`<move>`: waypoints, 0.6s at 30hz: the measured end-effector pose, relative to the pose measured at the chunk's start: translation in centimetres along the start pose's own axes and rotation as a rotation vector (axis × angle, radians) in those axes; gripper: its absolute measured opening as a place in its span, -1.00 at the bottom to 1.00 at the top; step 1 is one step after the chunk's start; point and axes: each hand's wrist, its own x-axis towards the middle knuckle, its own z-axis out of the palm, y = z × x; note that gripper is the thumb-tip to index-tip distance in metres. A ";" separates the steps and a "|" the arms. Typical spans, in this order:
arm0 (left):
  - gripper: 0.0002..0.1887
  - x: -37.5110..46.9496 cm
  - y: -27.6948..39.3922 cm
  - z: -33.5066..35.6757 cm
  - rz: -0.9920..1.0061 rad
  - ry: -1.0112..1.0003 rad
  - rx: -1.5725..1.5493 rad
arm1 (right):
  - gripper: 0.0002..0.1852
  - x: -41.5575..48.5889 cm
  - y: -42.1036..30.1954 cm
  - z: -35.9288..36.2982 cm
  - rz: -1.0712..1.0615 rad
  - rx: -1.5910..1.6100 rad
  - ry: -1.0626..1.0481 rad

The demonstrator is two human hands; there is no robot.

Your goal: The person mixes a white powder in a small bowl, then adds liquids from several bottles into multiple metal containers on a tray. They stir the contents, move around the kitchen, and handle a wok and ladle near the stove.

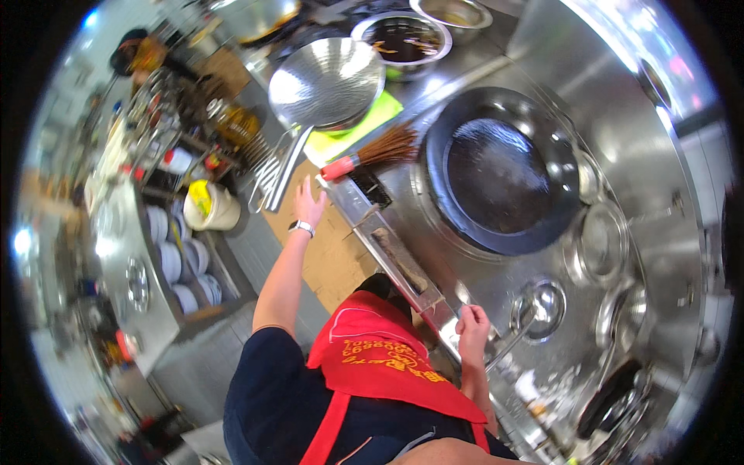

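My left hand [309, 204], with a watch on the wrist, is held out with its fingers apart and nothing in it. Just beyond its fingertips lies the red handle of a bamboo wok brush [383, 148], bristles towards the stove. Over the counter's front edge, my right hand [474, 328] has its fingers curled. A small shiny piece [463, 292] shows at its fingertips; whether I grip it cannot be told. A large dark wok [500, 174] sits on the steel stove, its inside wet-looking. Right of my right hand, a ladle [523, 325] rests in a metal bowl [557, 296].
A hammered steel wok [325, 81] stands on a yellow-green cloth [372, 122], its handle jutting over the floor. Behind is a bowl of dark liquid [404, 40]. Lidded pots [601, 241] line the back wall. Left are a white bucket [218, 212], shelved bowls [170, 261] and another person [145, 55].
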 end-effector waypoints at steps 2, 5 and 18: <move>-0.30 -5.8 -4.3 -1.4 -0.078 -0.042 -0.026 | -0.88 0.6 0.1 3.1 0.008 0.000 -0.141; -0.36 -15.8 -10.6 -3.5 -0.242 -0.193 0.023 | -0.89 0.8 1.1 7.9 0.050 0.023 -0.270; -0.46 -44.7 -34.8 -4.9 -1.227 -0.267 -0.159 | -0.88 -1.0 11.8 33.3 0.005 -0.649 -0.730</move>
